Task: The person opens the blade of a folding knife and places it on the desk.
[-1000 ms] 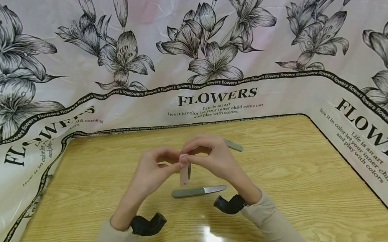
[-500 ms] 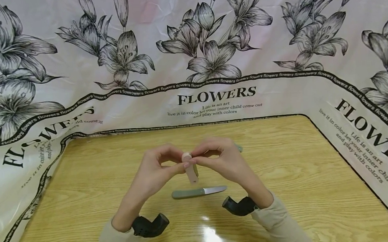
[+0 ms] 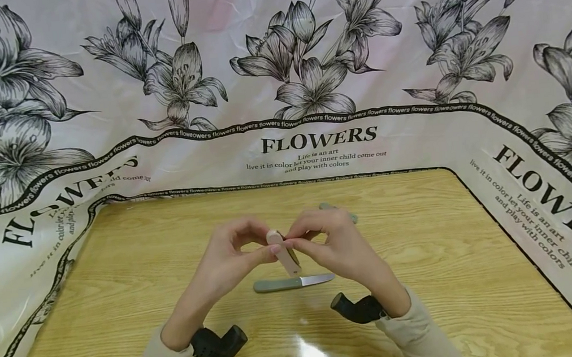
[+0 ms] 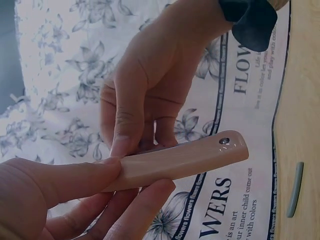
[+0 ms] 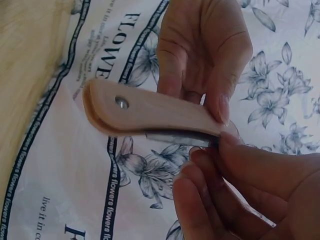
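Note:
A pink-handled folding knife (image 3: pixel 286 256) is held up between the hands above the table. My left hand (image 3: pixel 226 257) pinches its handle near the upper end, thumb on the near face. In the right wrist view, the blade (image 5: pixel 180 138) lies mostly folded along the handle's slot, and my right hand (image 5: pixel 265 185) pinches it close to the end held by the left hand. Just below, a green-handled knife (image 3: pixel 277 284) lies unfolded on the table, its blade pointing right. Behind my right hand lies another green-handled piece (image 3: pixel 353 218), partly hidden.
The wooden table (image 3: pixel 425 257) is bordered by a flower-printed cloth (image 3: pixel 324 147) at the back and sides. A black wrist mount (image 3: pixel 219 343) sits on the left wrist and a similar one (image 3: pixel 356 307) on the right.
Both hands have shifted a little, the right one more to the right. The pink knife has tilted, its lower end swinging right. The green knife below has stayed put.

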`<control>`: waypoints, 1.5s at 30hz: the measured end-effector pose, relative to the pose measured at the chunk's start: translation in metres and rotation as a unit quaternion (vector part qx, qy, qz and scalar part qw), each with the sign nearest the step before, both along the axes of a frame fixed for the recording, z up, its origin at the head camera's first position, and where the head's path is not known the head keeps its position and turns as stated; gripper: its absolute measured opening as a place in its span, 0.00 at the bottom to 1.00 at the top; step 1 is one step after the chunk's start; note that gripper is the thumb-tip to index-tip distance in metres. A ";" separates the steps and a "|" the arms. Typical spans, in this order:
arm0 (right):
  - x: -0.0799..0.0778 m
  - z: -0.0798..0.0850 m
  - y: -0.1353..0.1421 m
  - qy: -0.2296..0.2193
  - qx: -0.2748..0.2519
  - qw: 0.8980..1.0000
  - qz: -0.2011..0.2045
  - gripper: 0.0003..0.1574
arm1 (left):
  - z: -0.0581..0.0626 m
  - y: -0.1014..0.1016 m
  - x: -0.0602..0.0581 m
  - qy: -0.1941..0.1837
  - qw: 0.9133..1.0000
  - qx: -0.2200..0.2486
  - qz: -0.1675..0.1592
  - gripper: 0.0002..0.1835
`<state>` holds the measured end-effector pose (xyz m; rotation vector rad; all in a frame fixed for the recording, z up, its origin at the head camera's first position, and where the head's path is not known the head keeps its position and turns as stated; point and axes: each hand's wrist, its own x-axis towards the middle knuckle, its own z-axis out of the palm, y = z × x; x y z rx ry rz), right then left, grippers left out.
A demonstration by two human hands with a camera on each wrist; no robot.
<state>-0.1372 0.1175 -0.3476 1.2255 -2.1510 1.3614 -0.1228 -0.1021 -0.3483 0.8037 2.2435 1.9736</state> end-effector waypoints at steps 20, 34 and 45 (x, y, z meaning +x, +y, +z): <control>-0.006 0.005 0.003 -0.003 0.033 0.999 0.024 0.07 | 0.003 -0.003 -0.002 -0.022 0.999 0.011 -0.024 0.09; -0.013 0.013 0.010 -0.016 0.020 1.000 -0.002 0.07 | 0.008 -0.001 -0.006 -0.008 1.000 -0.010 0.007 0.09; -0.014 0.011 0.008 -0.025 0.016 1.000 0.006 0.07 | 0.003 0.008 -0.007 0.008 0.999 -0.051 0.004 0.08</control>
